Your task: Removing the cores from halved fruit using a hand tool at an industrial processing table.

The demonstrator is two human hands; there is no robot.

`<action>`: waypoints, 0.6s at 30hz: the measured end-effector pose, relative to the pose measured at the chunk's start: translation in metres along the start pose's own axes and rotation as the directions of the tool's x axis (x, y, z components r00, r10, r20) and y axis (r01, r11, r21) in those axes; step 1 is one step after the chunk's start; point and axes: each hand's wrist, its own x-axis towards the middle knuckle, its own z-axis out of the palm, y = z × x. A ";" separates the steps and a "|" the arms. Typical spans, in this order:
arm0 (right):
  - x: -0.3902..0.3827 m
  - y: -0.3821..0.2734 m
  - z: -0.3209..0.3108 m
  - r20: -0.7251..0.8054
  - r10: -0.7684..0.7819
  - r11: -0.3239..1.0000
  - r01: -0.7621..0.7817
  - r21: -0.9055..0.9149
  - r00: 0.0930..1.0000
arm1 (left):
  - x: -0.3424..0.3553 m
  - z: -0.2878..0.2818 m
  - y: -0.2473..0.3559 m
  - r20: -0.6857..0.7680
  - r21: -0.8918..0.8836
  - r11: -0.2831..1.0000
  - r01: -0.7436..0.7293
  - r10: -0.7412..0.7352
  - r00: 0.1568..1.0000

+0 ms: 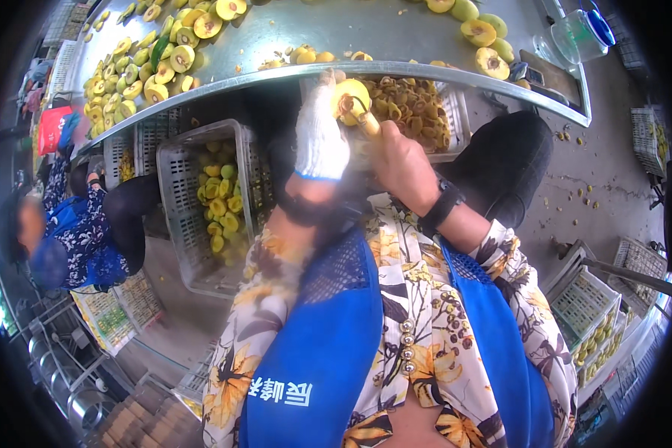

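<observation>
Left hand (319, 138) in white knitted glove: grip clamping halved yellow fruit (349, 99) just below curved grey metal table (366, 33) edge. Right hand (399, 160), bare: grip closing around small yellow-handled tool (369, 121), working into fruit. Grey plastic crate (173, 160) of yellow halves sitting beneath.

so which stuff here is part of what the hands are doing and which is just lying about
In use:
left hand in white glove
halved yellow fruit
right hand
small tool
crate of pits

Lying about:
cut fruit on metal table
crate of fruit halves
clear jug
</observation>
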 end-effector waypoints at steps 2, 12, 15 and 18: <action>-0.001 -0.001 0.000 0.021 0.055 0.998 -0.054 -0.025 0.998 | -0.001 0.002 -0.005 -0.009 0.006 0.998 -0.062 0.062 0.998; -0.004 -0.008 -0.002 -0.016 -0.059 0.995 0.057 -0.082 0.998 | -0.002 0.013 -0.005 0.011 0.148 0.972 -0.182 0.183 0.983; -0.004 -0.007 0.003 -0.038 -0.041 0.999 0.040 -0.026 0.998 | 0.000 0.013 -0.006 -0.019 0.161 0.969 -0.189 0.195 0.981; -0.004 -0.003 0.006 -0.055 -0.011 0.999 0.013 0.030 0.998 | 0.004 0.006 -0.011 0.004 0.155 0.967 -0.201 0.203 0.979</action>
